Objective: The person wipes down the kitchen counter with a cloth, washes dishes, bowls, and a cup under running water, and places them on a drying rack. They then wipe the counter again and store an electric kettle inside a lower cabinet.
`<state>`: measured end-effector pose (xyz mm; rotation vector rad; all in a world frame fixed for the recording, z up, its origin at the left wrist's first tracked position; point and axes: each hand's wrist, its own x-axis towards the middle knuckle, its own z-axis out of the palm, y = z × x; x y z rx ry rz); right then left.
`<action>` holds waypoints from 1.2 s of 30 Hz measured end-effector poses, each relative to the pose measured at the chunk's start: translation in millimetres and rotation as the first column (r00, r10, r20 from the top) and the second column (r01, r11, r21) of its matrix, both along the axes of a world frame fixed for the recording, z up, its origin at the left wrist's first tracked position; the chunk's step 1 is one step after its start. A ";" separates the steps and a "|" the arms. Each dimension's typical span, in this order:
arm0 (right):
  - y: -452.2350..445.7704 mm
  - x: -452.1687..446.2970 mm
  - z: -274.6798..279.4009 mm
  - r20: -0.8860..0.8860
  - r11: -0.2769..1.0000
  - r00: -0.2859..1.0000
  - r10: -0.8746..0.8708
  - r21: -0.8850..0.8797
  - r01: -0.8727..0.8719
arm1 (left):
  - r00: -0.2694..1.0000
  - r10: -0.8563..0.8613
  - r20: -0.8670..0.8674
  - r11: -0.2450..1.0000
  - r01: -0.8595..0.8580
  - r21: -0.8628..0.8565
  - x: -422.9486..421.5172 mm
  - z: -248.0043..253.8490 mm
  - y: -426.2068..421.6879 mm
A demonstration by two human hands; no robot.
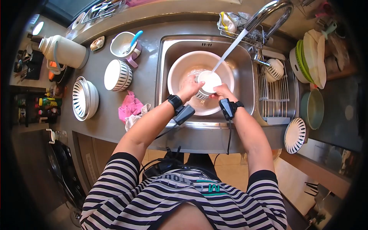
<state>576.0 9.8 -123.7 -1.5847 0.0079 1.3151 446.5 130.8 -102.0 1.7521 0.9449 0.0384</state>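
A white bowl with dark stripes (209,81) is held between both hands over a pale pink basin (174,73) in the steel sink (163,57). My left hand (189,87) has its fingers closed on the bowl's left side. On the bowl's lower right side, my right hand (223,92) grips it. Water runs from the curved tap (264,15) into the bowl. Below the bowl, the basin holds some water.
Left counter: stacked striped bowls (115,75), more nested bowls (92,100), a cup with a blue spoon (122,45), a pink cloth (130,105) and a jug (67,51). Right: a drying rack (273,97) with a bowl, a striped plate (294,135) and a green bowl (312,109).
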 end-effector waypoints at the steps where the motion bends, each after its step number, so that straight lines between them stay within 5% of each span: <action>1: -1.7 -2.4 1.8 -0.048 0.999 0.999 0.015 0.047 -0.013 | 0.990 0.131 0.058 0.963 -0.113 -0.245 2.3 0.1 -4.6; 3: 4.1 -28.6 3.6 -0.226 0.961 0.943 -0.244 0.075 0.266 | 0.912 0.405 0.071 0.685 -0.251 -0.684 6.9 23.7 -20.7; 5: 22.0 -55.8 9.1 -0.250 0.860 0.834 -0.491 0.014 0.511 | 0.862 0.499 0.084 0.810 -0.430 -0.398 16.0 3.9 -31.6; 8: 19.8 -37.7 14.2 0.085 0.975 0.973 -0.216 0.067 0.211 | 0.849 0.506 0.149 0.839 -0.445 -0.314 14.9 9.0 -32.4; 10: 10.7 -11.1 16.9 0.442 0.991 0.887 0.136 -0.047 -0.129 | 0.957 0.254 0.139 0.800 -0.127 -0.586 4.7 29.4 -12.7; 12: 4.1 -4.7 42.6 0.396 0.982 0.900 0.183 -0.020 -0.190 | 0.972 0.105 0.209 0.616 0.101 -0.782 -3.0 36.4 4.8; 14: 2.0 -3.9 42.7 0.356 0.984 0.921 0.160 0.015 -0.177 | 0.965 0.189 0.183 0.628 0.024 -0.778 0.2 52.7 4.6; 15: 3.6 -12.9 39.4 0.196 0.990 0.980 0.012 0.138 -0.040 | 0.958 0.231 0.170 0.631 -0.015 -0.776 2.2 61.8 3.4; 16: 7.8 -29.0 34.0 0.016 0.965 0.992 -0.123 0.233 0.116 | 0.926 0.334 0.175 0.679 -0.108 -0.726 8.4 33.6 1.2; 17: 14.4 -42.5 30.7 -0.176 0.913 0.956 -0.236 0.297 0.280 | 0.886 0.371 0.279 0.918 -0.306 -0.251 13.2 10.8 -15.7; 19: 34.2 -58.4 23.5 -0.140 0.853 0.894 -0.425 0.270 0.447 | 0.819 0.440 0.367 0.871 -0.488 0.045 13.3 18.8 -47.6; 20: 35.6 -53.7 25.8 -0.071 0.893 0.926 -0.370 0.248 0.376 | 0.759 0.569 0.315 0.822 -0.535 -0.195 17.1 4.6 -45.8; 21: 37.2 -49.5 30.9 -0.004 0.927 0.951 -0.310 0.220 0.303 | 0.813 0.518 0.266 0.820 -0.383 -0.425 15.1 14.2 -35.5; 23: 18.2 -6.5 47.6 0.187 0.984 0.970 0.155 0.060 -0.169 | 0.900 0.369 0.230 0.603 -0.043 -0.797 4.9 32.6 -1.5; 24: 18.0 10.7 50.4 0.383 0.944 0.867 0.319 -0.047 -0.327 | 0.908 0.340 0.245 0.470 0.061 -0.881 5.6 24.3 6.7; 27: 12.3 21.7 77.9 0.318 0.937 0.894 0.315 0.048 -0.347 | 0.918 0.352 0.183 0.419 0.020 -0.908 -0.2 40.8 6.7; 32: -0.3 6.1 85.0 -0.287 0.800 0.895 0.342 0.588 -0.117 | 0.913 0.300 0.276 0.466 0.112 -0.878 -12.8 8.9 16.9; 34: -3.9 3.5 83.9 -0.260 0.794 0.910 0.321 0.598 -0.109 | 0.888 0.256 0.381 0.531 0.200 -0.823 -13.5 -8.1 13.4; 36: -2.7 4.2 79.1 -0.211 0.787 0.929 0.304 0.605 -0.120 | 0.916 0.253 0.312 0.593 0.108 -0.798 -10.9 -9.9 13.6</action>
